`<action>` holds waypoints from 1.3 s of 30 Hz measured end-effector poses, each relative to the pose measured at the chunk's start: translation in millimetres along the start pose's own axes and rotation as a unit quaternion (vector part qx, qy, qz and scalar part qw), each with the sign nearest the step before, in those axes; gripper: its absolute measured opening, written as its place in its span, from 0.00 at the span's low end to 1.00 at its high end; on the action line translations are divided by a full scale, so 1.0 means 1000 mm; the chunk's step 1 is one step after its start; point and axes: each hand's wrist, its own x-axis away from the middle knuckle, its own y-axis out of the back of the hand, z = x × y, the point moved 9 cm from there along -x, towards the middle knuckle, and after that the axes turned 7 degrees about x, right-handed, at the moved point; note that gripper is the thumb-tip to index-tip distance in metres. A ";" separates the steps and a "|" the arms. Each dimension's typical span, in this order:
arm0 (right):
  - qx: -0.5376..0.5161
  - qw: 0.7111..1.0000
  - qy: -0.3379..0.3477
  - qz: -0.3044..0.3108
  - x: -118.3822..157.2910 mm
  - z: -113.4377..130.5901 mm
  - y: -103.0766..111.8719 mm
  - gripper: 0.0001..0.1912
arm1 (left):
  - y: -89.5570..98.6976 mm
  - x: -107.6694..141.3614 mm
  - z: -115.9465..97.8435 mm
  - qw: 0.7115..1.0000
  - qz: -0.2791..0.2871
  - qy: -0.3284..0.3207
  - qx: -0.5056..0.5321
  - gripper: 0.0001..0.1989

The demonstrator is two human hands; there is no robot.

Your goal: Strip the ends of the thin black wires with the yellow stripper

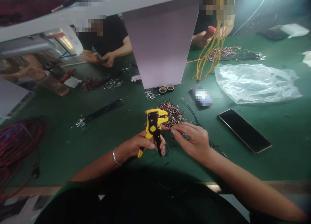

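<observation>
My left hand (138,144) is shut around the handles of a yellow and black self-adjusting wire stripper (153,126), with its jaws pointing away from me. My right hand (191,141) pinches a thin dark wire (181,134) between thumb and fingers, close beside the stripper's jaws. The wire's end is hidden by my fingers and the tool. A heap of short copper-ended wire pieces (173,114) lies just beyond the stripper on the green work mat (116,152). Loose black wire scraps lie under my hands.
A black smartphone (244,130) lies to the right, beyond it a clear plastic bag (255,83). A bundle of black wires (99,112) lies left, near a red wire coil (17,146). A pale upright board (160,39) stands ahead. Co-workers (104,39) handle wires across the table.
</observation>
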 end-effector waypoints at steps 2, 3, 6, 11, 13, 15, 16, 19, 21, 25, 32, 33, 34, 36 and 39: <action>0.002 1.000 -0.004 0.003 0.000 -0.001 -0.001 0.09 | 0.003 0.001 0.000 1.000 -0.012 -0.003 0.013 0.17; 0.001 1.000 -0.008 0.002 0.000 -0.001 -0.001 0.08 | 0.004 0.001 0.001 1.000 -0.014 -0.003 0.017 0.20; -0.014 1.000 -0.025 0.000 -0.003 -0.001 0.002 0.08 | 0.006 0.002 0.004 1.000 -0.007 0.005 0.020 0.25; -0.155 0.975 -0.156 0.004 -0.004 -0.022 0.004 0.06 | 0.004 0.002 0.008 0.998 0.030 0.018 0.047 0.25; -0.246 0.949 -0.197 0.005 -0.002 -0.031 0.001 0.05 | 0.000 0.002 0.010 0.997 0.045 0.032 0.060 0.24; -0.302 0.929 -0.212 0.005 -0.002 -0.035 -0.002 0.05 | -0.004 0.002 0.011 0.995 0.055 0.046 0.070 0.24; -0.316 0.924 -0.214 0.006 -0.002 -0.036 -0.003 0.05 | -0.005 0.002 0.012 0.994 0.058 0.051 0.073 0.24; -0.336 0.916 -0.219 0.004 -0.003 -0.038 -0.006 0.05 | -0.009 0.002 0.014 0.992 0.065 0.066 0.082 0.23; -0.343 0.913 -0.221 0.002 -0.002 -0.039 -0.008 0.05 | -0.010 0.002 0.015 0.991 0.067 0.075 0.089 0.23; -0.339 0.913 -0.226 0.010 0.000 -0.040 -0.013 0.05 | -0.010 0.003 0.014 0.992 0.057 0.076 0.081 0.23; -0.329 0.915 -0.232 0.024 0.002 -0.040 -0.018 0.06 | -0.012 0.002 0.012 0.994 0.055 0.072 0.059 0.20; -0.327 0.916 -0.232 0.026 0.003 -0.040 -0.018 0.06 | -0.012 0.002 0.012 0.994 0.054 0.072 0.065 0.20; -0.325 0.916 -0.232 0.028 0.003 -0.040 -0.018 0.06 | -0.012 0.002 0.012 0.993 0.053 0.074 0.069 0.19; -0.321 0.917 -0.233 0.032 0.003 -0.041 -0.018 0.06 | -0.012 0.003 0.013 0.993 0.050 0.079 0.073 0.18; -0.320 0.918 -0.233 0.034 0.003 -0.041 -0.018 0.07 | -0.012 0.003 0.014 0.993 0.042 0.085 0.071 0.18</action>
